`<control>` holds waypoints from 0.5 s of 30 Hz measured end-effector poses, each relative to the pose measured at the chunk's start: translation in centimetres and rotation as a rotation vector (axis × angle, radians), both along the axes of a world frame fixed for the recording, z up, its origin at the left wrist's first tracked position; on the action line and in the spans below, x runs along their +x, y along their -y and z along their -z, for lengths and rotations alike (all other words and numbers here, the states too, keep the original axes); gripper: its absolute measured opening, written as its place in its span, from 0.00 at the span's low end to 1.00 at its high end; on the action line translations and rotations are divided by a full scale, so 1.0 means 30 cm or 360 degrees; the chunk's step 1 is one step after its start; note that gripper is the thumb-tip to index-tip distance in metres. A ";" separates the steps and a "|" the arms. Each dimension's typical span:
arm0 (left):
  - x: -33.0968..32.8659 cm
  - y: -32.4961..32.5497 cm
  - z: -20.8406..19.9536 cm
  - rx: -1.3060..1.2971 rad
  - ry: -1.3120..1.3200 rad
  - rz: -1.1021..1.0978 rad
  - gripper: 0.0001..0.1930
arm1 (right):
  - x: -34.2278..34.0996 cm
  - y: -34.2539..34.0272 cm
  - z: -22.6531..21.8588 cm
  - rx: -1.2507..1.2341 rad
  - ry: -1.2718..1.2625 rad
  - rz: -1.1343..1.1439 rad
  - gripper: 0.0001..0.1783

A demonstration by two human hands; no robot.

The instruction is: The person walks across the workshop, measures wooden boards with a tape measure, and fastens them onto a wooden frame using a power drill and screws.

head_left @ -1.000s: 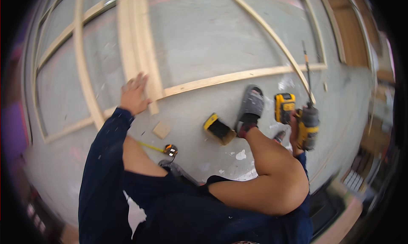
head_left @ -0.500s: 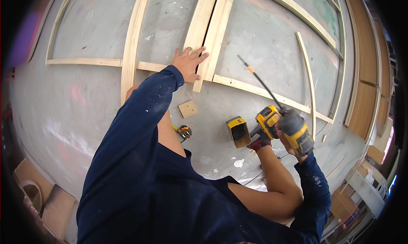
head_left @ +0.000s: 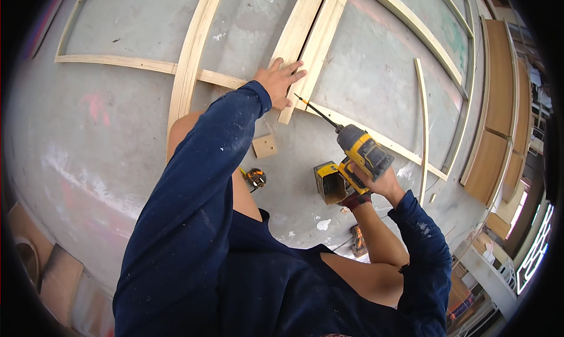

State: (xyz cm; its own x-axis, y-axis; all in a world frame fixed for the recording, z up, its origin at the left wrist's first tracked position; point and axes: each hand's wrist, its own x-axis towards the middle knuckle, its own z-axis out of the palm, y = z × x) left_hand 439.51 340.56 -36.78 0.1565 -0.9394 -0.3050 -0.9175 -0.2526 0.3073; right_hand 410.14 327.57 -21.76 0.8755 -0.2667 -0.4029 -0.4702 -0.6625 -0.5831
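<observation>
My left hand (head_left: pixel 279 83) lies with fingers spread across two pale wooden boards (head_left: pixel 320 40) set side by side, a thin dark gap between them. In my right hand (head_left: pixel 385 183) is a yellow and black cordless impact driver (head_left: pixel 363 149), gripped by its handle. Its long, thin bit (head_left: pixel 317 112) points up and left, the tip close to my left thumb and the lower part of the right-hand board. From the image alone, I cannot tell whether the tip touches wood. A crosswise wooden strip (head_left: pixel 370 134) runs off to the right from that board.
On the grey floor lie a small wooden block with holes (head_left: pixel 265 146), a tape measure (head_left: pixel 255 178) and a yellow and black open-topped box (head_left: pixel 326 184). An orange and black tool (head_left: pixel 359 240) rests by my leg. A loose strip (head_left: pixel 422 131) crosses the frame; brown panels (head_left: pixel 496 84) stand right.
My right hand has brought the driver left, swinging its bit tip from over the frame's opening down to the boards beside my left hand. My left hand stays on the boards; the view has shifted slightly.
</observation>
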 end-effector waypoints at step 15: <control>-0.004 0.003 -0.007 0.0010 -0.0018 -0.0017 0.44 | 0.093 -0.052 -0.022 0.0355 -0.0140 0.0378 0.14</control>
